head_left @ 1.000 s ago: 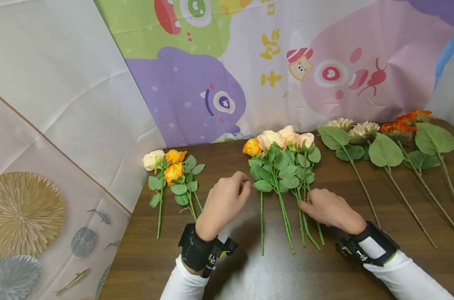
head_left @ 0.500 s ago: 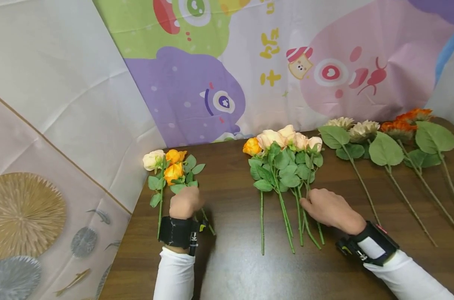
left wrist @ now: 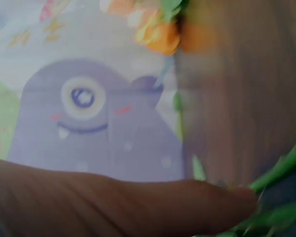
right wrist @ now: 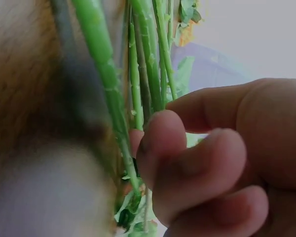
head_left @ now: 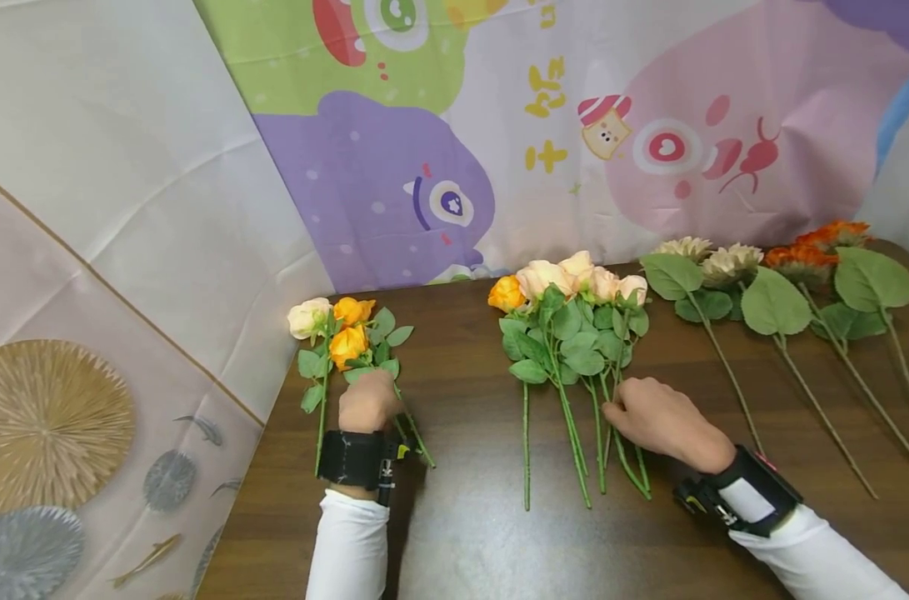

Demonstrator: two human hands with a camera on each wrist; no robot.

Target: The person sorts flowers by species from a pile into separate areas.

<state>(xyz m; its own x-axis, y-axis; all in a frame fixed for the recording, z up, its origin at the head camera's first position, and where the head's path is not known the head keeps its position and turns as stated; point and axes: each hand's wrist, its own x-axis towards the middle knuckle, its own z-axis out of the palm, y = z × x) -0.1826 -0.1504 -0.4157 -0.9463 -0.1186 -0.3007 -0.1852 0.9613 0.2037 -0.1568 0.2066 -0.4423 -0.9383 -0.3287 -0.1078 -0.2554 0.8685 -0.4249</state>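
Observation:
On the left of the head view, my left hand point(head_left: 369, 402) is curled over the stems of two orange roses point(head_left: 348, 345), and its thumb point(left wrist: 207, 205) presses on green stems point(left wrist: 281, 168) in the left wrist view. A cream rose point(head_left: 309, 318) lies just left of them. My right hand point(head_left: 660, 421) pinches a stem of a pale pink rose point(head_left: 632, 290) at the right side of the middle bunch. Its curled fingers and thumb meet at the green stems point(right wrist: 150, 54) in the right wrist view; exactly which stems are between them is partly hidden.
Several pale pink roses point(head_left: 544, 279) and one orange rose point(head_left: 506, 293) make up the middle bunch. Long-stemmed cream flowers point(head_left: 731, 263) and orange flowers point(head_left: 802, 260) lie at the right on the brown table point(head_left: 461, 500). A cartoon cloth point(head_left: 394, 183) hangs behind.
My left hand has moved left and down from beside the middle bunch to the orange rose stems. The pale pink rose at my right hand has shifted slightly right.

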